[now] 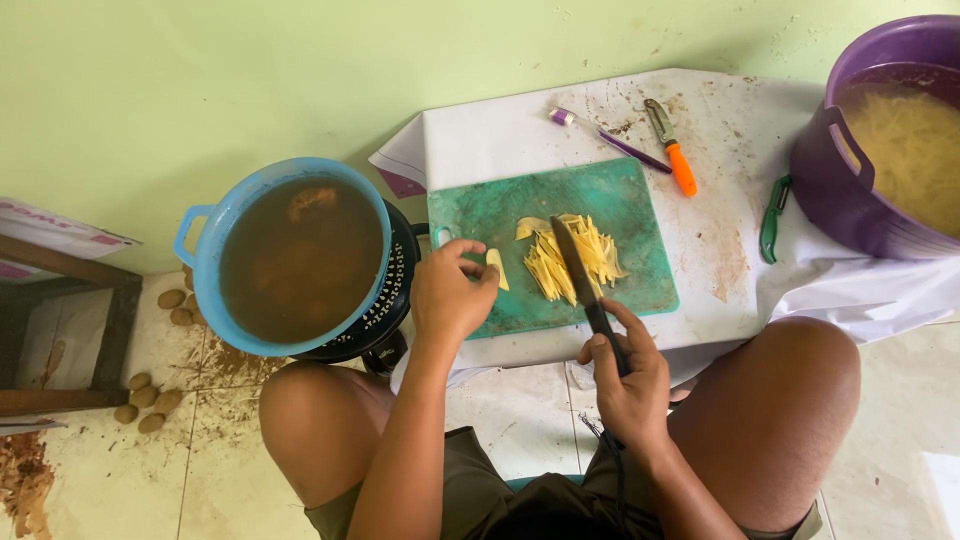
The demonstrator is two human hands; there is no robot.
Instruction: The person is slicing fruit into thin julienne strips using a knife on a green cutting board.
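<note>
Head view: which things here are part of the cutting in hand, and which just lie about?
In use:
left hand on potato slice
right hand holding knife
cut strips
green cutting board

Lying about:
orange peeler
green peeler
purple pen
blue basin
purple bucket

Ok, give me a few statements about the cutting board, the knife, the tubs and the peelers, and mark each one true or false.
1. The right hand holds a knife over the potato strips. True.
2. The left hand holds the orange-handled peeler. False: it pinches a potato slice; that peeler lies on the white cloth.
3. The cutting board is green. True.
4. The blue tub holds cut strips. False: it holds murky brown water; the strips fill the purple tub.
5. The green peeler lies beside the purple tub. True.
</note>
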